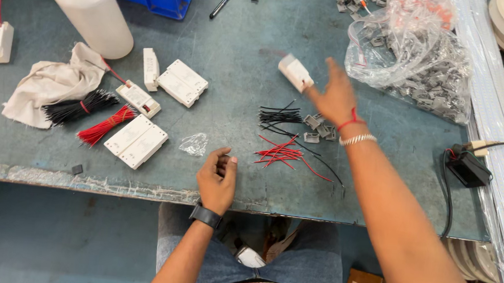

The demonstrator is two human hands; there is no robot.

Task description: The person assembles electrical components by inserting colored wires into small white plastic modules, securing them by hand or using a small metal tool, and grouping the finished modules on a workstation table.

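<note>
Nearest the camera, the left hand (217, 179) is rested at the near edge of the bench (240, 57), its fingers (222, 159) curled loosely inward; whether anything small is pinched there cannot be told.

Further out, a small white plastic module (295, 72) is seen just off the fingertips of the right hand (333, 97), which is stretched forward with fingers spread wide and nothing gripped. Whether the module is touched cannot be made out. The module is judged light, rigid and smooth-sided, so it is best taken across its two long flat faces, not by a corner.

Just beneath the right hand, loose black wires (278, 116), red wires (279, 152) and small grey clips (319, 126) are scattered. Beyond, a clear bag of grey parts (417, 59) is lying. To the left, more white modules (182, 82), bundled wires, a cloth (50, 83) and a white bottle (91, 12) are found.
</note>
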